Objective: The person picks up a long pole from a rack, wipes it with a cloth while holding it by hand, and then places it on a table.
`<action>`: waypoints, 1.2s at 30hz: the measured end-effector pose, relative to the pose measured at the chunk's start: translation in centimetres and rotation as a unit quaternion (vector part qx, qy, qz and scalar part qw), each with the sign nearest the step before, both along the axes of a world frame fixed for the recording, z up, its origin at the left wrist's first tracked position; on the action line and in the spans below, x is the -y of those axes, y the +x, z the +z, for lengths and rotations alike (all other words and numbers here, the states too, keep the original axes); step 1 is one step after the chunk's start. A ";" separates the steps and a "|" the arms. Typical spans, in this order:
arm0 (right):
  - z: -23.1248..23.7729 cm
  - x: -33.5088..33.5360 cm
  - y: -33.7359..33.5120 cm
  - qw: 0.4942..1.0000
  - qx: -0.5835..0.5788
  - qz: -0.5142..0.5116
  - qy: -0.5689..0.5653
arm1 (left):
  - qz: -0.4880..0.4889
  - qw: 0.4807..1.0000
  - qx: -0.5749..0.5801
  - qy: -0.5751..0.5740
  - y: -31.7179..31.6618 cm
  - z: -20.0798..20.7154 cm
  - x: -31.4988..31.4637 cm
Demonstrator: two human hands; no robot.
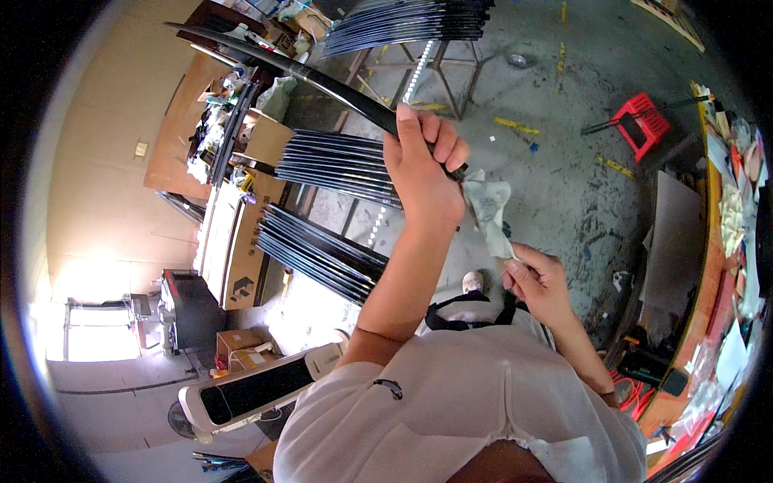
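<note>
Left hand is clamped around a long, curved, glossy black strip, which runs off toward ten o'clock. Right hand, at four o'clock from it, pinches a crumpled pale cloth hanging just below the strip's near end, above stacked black strips.

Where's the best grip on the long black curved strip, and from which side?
Near its lower end, probably as the left hand does now: fingers wrapped around the narrow width from the side. The long black curved strip is thin and extends far up-left, so an end grip leaves its length free. The right hand pinches a pale cloth just below it.
</note>
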State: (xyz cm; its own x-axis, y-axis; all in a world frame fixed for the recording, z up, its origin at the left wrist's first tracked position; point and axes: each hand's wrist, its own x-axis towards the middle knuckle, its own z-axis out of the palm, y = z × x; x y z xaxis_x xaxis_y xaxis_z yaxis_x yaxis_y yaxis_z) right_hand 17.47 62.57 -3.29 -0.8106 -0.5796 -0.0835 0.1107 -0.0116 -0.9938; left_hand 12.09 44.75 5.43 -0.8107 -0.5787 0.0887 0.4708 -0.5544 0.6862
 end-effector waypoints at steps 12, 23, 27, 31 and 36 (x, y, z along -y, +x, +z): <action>0.2 2.4 2.1 0.999 -0.021 -0.022 0.022 | -0.147 0.978 0.085 -0.121 2.9 -0.4 1.0; 3.4 4.0 2.3 0.968 0.046 -0.226 -0.104 | -0.306 0.949 0.047 -0.063 1.0 0.5 -2.1; 3.0 3.0 2.5 0.961 0.023 -0.255 -0.103 | -0.363 0.929 0.056 -0.048 -0.4 0.0 -3.4; -0.3 -0.1 5.3 0.975 0.053 -0.205 -0.069 | -0.375 0.923 0.069 -0.046 -2.0 0.0 -3.9; -4.0 -4.3 11.7 0.966 0.149 -0.213 0.001 | -0.357 0.931 0.053 -0.058 -5.0 0.5 -4.6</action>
